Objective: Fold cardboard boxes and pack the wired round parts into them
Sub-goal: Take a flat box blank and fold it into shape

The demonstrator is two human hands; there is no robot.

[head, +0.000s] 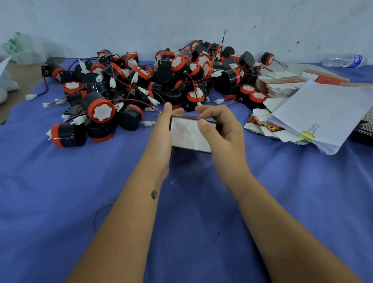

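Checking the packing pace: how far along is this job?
No packed box shows. In hand: both hands, left hand and right hand, hold one flat box. Left: the pile of round parts and stacked flat boxes.

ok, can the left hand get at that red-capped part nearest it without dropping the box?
Probably not. The left hand grips the cardboard box together with the right hand. The path to the round part over the blue cloth looks free otherwise.
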